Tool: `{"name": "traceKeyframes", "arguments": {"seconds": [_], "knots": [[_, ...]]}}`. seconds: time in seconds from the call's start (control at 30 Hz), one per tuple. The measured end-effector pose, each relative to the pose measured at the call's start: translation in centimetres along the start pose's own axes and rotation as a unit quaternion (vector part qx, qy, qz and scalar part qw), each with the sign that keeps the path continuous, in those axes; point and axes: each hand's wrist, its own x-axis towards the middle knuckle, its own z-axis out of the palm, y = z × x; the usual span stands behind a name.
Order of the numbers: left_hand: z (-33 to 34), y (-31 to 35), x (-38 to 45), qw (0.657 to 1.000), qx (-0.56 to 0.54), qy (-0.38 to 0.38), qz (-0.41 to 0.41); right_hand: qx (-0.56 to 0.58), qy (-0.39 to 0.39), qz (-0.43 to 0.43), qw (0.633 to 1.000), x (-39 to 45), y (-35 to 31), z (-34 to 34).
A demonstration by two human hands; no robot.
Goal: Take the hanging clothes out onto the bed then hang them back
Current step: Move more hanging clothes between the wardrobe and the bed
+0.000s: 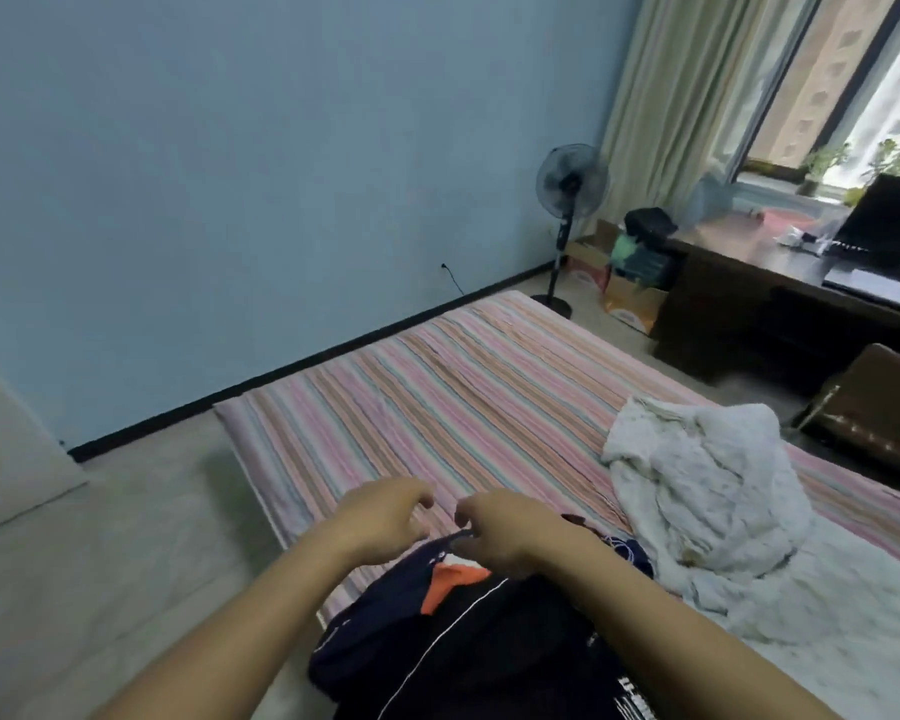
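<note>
A dark navy garment (463, 646) with white piping and an orange patch lies on the near corner of the striped bed (437, 397). A crumpled white garment (707, 491) lies on the bed to its right. My left hand (385, 511) hovers over the sheet just beyond the navy garment, fingers loosely curled and holding nothing. My right hand (505, 532) is over the navy garment's top edge, fingers loosely curled; a grip on the cloth does not show. No hanger shows.
A blue wall runs behind the bed. A standing fan (567, 210) is at the far corner, with cardboard boxes (630, 298) beside it. A dark desk (780, 298) with a laptop and a brown chair (874, 407) stand on the right under the window. Pale floor lies left.
</note>
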Motion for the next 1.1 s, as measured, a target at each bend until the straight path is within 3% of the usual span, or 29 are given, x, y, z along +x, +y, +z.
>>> {"name": "traceKeyframes", "arguments": {"seconds": [0.3, 0.63, 0.9, 1.1], "knots": [[-0.6, -7.7, -19.1, 0.979, 0.006, 0.003, -0.206, -0.116, -0.036, -0.216, 0.969, -1.4, -18.1, 1.6], [0.5, -15.8, -41.1, 0.906, -0.071, 0.083, -0.409, -0.137, -0.060, -0.419, 0.896, -5.6, -39.2, 6.9], [3.3, -18.0, -56.6, 0.807, -0.088, 0.179, -0.555, -0.199, -0.077, -0.572, 0.792, -11.4, -52.9, 10.5], [6.2, -15.6, -63.8, 0.720, -0.140, 0.248, -0.633, -0.238, -0.104, -0.676, 0.689, -16.4, -60.1, 13.7]]}}
